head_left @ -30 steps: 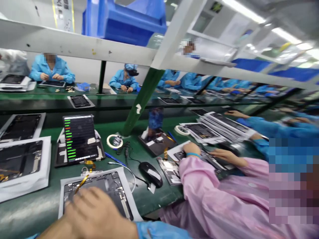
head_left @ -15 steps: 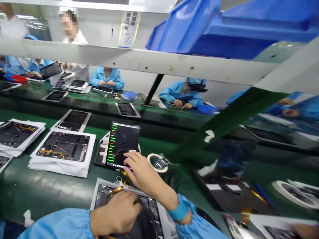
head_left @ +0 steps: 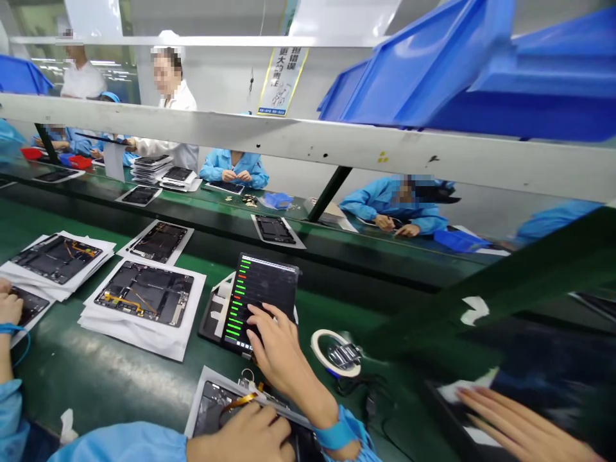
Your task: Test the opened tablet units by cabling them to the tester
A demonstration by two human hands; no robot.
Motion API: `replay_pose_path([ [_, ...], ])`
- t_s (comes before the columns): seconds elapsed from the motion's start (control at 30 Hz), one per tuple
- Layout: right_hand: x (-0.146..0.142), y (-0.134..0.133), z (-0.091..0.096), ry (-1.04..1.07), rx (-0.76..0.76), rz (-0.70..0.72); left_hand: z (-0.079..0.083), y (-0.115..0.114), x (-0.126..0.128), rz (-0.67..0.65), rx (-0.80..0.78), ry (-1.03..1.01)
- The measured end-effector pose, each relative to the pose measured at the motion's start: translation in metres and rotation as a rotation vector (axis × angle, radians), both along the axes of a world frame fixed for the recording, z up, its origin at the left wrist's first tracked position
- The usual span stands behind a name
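My right hand [head_left: 282, 350] reaches over a lit tablet screen [head_left: 269, 285] with its fingers spread, the fingertips at or just above the glass. Green and red bars run down the screen's left side. Below it, my left hand [head_left: 248, 436] lies on an opened tablet body [head_left: 209, 401], its fingers curled down and their tips out of sight. An orange flex cable [head_left: 239, 402] arches up beside the left knuckles. The lower part of this tablet is hidden by my hand and the frame edge.
Paper-interleaved tablet bodies [head_left: 144, 295] are stacked at left. A tape roll [head_left: 315, 350] and a black cable [head_left: 368, 407] lie at right. Other people's hands appear at the right [head_left: 520, 423] and far left [head_left: 9, 308]. Blue bins [head_left: 409, 70] sit on the overhead shelf.
The view has swung so that the scene sits further right and lower. My right fingers are higher on the screen. Another person's hand has come in at the right, and one at the left.
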State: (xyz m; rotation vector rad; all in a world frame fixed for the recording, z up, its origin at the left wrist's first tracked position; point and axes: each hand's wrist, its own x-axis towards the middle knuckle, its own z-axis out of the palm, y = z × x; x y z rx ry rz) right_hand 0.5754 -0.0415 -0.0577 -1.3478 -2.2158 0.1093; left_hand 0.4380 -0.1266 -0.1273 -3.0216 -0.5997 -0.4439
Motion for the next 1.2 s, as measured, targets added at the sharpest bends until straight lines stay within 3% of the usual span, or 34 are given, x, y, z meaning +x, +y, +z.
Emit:
replay_pose_path([
  [0.17, 0.001, 0.001, -0.003, 0.002, -0.024, 0.011, -0.003, 0.0, 0.0, 0.003, 0.033, -0.014],
  [0.53, -0.004, 0.0, -0.007, -0.037, -0.007, 0.009, 0.014, 0.002, 0.0, 0.045, 0.103, -0.087],
  [0.73, -0.012, -0.005, -0.01, -0.04, -0.01, 0.068, 0.004, 0.002, 0.001, 0.041, 0.103, -0.043],
  [1.0, -0.007, 0.001, -0.014, -0.031, 0.065, -0.03, 0.008, 0.002, -0.001, 0.038, 0.114, -0.086],
  [1.2, -0.007, 0.001, -0.014, -0.046, 0.076, -0.034, 0.0, 0.002, 0.0, 0.042, 0.121, -0.08],
])
